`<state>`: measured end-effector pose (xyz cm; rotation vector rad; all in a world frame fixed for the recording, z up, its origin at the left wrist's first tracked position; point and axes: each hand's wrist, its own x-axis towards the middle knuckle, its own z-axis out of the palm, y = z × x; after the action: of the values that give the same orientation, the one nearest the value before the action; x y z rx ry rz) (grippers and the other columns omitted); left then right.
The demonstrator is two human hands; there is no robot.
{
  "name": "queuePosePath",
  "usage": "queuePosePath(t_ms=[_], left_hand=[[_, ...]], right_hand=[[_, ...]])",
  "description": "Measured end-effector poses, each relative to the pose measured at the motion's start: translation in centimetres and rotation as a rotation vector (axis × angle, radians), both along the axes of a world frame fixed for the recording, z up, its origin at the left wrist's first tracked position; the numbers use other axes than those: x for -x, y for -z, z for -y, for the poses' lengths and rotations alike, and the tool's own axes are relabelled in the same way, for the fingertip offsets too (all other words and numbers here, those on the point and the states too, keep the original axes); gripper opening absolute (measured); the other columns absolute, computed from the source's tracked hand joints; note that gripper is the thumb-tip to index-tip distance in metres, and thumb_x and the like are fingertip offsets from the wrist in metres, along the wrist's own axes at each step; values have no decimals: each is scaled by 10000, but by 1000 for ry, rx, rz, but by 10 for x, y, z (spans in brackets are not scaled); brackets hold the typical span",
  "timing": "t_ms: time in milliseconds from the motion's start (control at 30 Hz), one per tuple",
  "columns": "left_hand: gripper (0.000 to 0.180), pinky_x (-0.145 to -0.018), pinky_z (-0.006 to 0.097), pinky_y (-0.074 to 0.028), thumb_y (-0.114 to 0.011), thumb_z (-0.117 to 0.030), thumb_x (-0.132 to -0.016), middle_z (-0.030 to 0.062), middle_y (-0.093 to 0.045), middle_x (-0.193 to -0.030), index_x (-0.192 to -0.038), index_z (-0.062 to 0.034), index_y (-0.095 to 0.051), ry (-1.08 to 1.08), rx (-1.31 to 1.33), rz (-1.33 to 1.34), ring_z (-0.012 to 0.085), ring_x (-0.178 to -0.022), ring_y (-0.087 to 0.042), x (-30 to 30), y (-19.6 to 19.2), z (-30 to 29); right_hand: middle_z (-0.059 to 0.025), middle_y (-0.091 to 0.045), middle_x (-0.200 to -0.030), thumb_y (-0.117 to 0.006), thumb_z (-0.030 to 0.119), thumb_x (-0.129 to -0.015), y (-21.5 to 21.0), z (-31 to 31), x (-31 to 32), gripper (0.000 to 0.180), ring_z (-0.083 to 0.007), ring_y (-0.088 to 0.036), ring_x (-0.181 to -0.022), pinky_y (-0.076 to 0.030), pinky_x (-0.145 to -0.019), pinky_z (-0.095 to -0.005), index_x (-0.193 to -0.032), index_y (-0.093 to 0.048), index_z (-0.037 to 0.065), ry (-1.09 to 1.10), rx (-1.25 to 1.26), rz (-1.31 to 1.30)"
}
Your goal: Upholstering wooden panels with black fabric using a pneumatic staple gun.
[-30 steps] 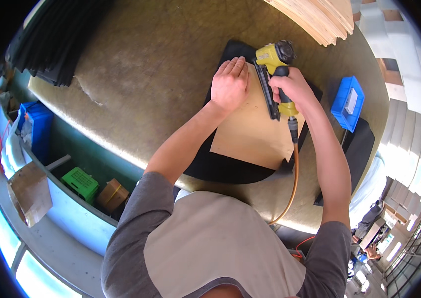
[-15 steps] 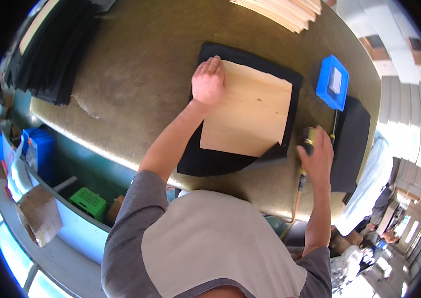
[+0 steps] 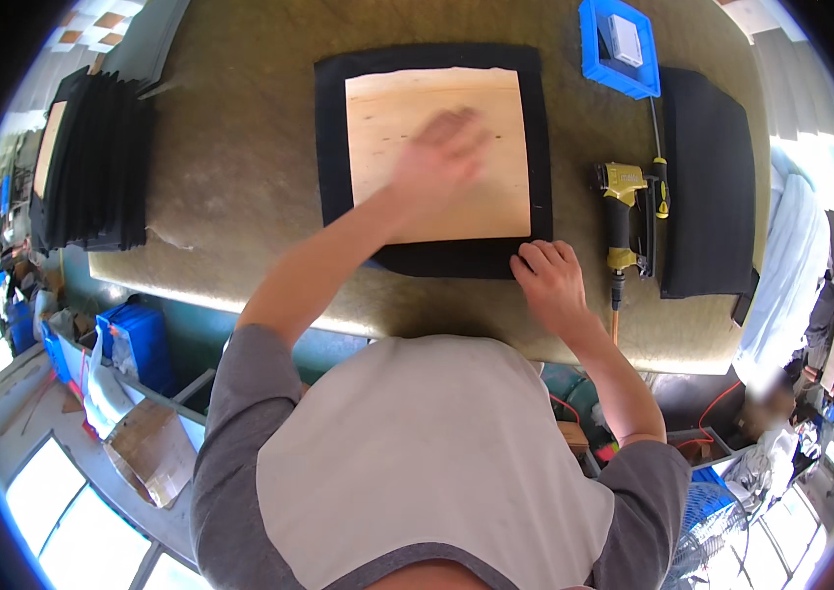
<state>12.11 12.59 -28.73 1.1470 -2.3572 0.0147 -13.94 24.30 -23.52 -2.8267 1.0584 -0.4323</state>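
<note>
A square plywood board [image 3: 407,197] lies on a larger black fabric sheet [image 3: 333,128], which shows as a border on all sides. Blurred by motion, my left hand [image 3: 441,147] is over the middle of the board with its fingers stretched out and nothing in them. Whether it touches the wood I cannot tell. My right hand [image 3: 551,280] is closed on the sheet's near right corner, fingertips curled at the edge. To its right, a yellow and black air staple gun [image 3: 620,211] rests on the table with its hose running toward me.
Beside the staple gun lies a yellow and black screwdriver [image 3: 661,187]. A blue tray [image 3: 589,49] holding a white box stands at the far right, near a dark fabric pile [image 3: 712,187]. Black padded panels [image 3: 102,167] are stacked at the left of the brown table [image 3: 230,128].
My right hand has gone from beside the staple gun to the sheet's corner. My left hand has left the board's far left corner. Board and sheet sit squarer, and the folded near edge lies flat.
</note>
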Motion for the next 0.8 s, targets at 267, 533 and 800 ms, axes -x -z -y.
queuePosePath(t_ms=[267,533,800], left_hand=[[490,-1197,476,-332,-636,-383,-934,96,-530,-1490,-1366,-153,-616,163,-70,148,289,-1417,-447,42,7,-10],[648,-1215,471,-318,-615,-547,-937,122,-448,-1571,-1421,-118,-574,226,-443,244,314,-1469,-389,36,-15,6],[821,-1255,528,-188,-649,-725,-818,175,-420,-1565,-1386,-134,-601,92,-308,202,342,-1513,-301,54,-10,-9]], right_hand=[[-33,-460,-691,-671,107,-661,-15,40,3,157,-201,-518,-638,-423,-603,-349,-755,-547,97,-87,48,150],[-52,-571,-710,-794,206,-786,48,117,10,236,-262,-615,-674,-477,-623,-400,-790,-587,93,-129,-103,210],[-68,-625,-786,-783,233,-827,34,115,10,234,-304,-662,-750,-538,-678,-447,-836,-602,83,37,-283,174]])
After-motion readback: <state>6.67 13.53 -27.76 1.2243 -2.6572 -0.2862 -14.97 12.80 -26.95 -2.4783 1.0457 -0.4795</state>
